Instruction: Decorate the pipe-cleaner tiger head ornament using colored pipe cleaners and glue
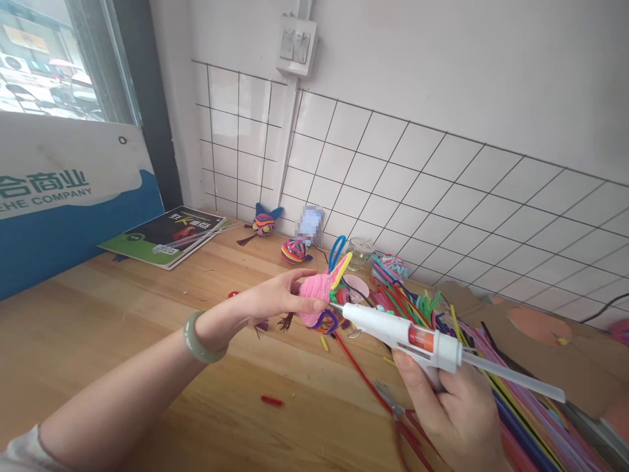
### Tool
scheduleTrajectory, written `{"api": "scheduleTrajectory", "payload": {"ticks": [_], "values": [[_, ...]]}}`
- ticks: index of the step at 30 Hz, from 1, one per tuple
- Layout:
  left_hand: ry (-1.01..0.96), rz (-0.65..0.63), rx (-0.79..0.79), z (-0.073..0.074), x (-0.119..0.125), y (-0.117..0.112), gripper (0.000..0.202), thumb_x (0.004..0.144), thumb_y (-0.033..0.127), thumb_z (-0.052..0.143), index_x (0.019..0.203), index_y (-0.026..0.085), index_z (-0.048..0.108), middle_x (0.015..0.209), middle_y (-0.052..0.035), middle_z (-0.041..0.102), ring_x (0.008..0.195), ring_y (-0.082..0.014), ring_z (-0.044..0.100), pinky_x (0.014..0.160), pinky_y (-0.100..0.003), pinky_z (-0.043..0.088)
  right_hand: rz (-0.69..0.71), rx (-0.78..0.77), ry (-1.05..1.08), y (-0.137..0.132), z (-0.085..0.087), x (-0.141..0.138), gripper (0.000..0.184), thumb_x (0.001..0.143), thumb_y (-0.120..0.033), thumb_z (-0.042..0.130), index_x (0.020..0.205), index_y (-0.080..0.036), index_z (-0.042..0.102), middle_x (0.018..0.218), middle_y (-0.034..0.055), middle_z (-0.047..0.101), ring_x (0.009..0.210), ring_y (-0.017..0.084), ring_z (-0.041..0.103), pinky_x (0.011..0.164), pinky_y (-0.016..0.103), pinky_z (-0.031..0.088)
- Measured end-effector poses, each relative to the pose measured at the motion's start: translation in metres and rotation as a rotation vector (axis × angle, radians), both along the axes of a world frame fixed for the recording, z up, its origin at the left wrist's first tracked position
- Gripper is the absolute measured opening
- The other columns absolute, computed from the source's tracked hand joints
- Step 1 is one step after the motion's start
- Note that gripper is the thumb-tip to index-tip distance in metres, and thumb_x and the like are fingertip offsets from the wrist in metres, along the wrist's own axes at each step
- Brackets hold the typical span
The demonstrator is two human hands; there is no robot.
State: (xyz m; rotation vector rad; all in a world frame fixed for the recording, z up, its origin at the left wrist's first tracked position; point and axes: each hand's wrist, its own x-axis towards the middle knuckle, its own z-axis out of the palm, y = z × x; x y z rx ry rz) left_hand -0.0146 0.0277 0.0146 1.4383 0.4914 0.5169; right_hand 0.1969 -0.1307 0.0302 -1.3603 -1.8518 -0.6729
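Pink fuzzy craft piece [314, 292]: rounded body, held aloft, pointed yellow-and-pink ear angled up, small green patch at ear base. White glue gun [381, 324]: slanted, nozzle up-left beside green patch, contact unclear; translucent glue stick [515, 375] jutting from rear.

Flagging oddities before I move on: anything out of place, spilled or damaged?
Mildly odd: a short red piece lies on the table, apart from the coloured stems at right, like a stray offcut. The phone by the wall shows pixelated, unlike its surroundings. No spill or damage is evident.
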Motion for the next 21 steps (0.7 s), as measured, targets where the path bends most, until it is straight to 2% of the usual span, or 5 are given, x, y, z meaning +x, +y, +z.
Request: {"api": "scheduleTrajectory", "payload": {"ticks": [6, 14, 17, 21], "values": [[0.033, -0.016, 0.038, -0.0017, -0.0024, 0.0006, 0.084, 0.069, 0.043, 0.077, 0.141, 0.018, 0.041, 0.111, -0.0121, 0.066, 0.076, -0.0156, 0.061, 0.048, -0.018, 0.04, -0.036, 0.06, 0.011, 0.0012, -0.0018, 0.0004, 0.026, 0.094, -0.035, 0.051, 0.087, -0.015, 0.066, 0.075, 0.0088, 0.073, 0.064, 0.021, 0.069, 0.058, 0.029, 0.051], [0.067, -0.034, 0.049, -0.002, -0.0061, 0.0008, 0.088, 0.067, 0.046, 0.077, 0.143, 0.021, 0.039, 0.111, -0.0113, 0.067, 0.072, -0.0156, 0.061, 0.047, -0.02, 0.041, -0.031, 0.056, 0.023, 0.0017, -0.0034, 0.0019, 0.022, 0.093, -0.034, 0.052, 0.091, -0.017, 0.065, 0.079, 0.0094, 0.073, 0.069, 0.023, 0.07, 0.059, 0.03, 0.052], [0.044, -0.029, 0.045, -0.0042, -0.0061, 0.0022, 0.086, 0.068, 0.045, 0.076, 0.143, 0.02, 0.04, 0.109, -0.0108, 0.067, 0.076, -0.0171, 0.062, 0.05, -0.021, 0.044, -0.022, 0.042, 0.009, 0.001, -0.0044, 0.0028, 0.02, 0.093, -0.033, 0.052, 0.092, -0.017, 0.064, 0.077, 0.0084, 0.073, 0.068, 0.023, 0.07, 0.06, 0.03, 0.052], [-0.02, -0.017, 0.033, -0.0072, -0.0046, 0.0048, 0.083, 0.069, 0.041, 0.077, 0.141, 0.018, 0.042, 0.115, -0.0127, 0.066, 0.092, -0.0219, 0.064, 0.064, -0.026, 0.051, -0.009, 0.028, 0.009, 0.0008, -0.0027, 0.0015, 0.022, 0.093, -0.034, 0.052, 0.083, -0.019, 0.063, 0.066, 0.0052, 0.069, 0.058, 0.02, 0.066, 0.053, 0.029, 0.049]]}}
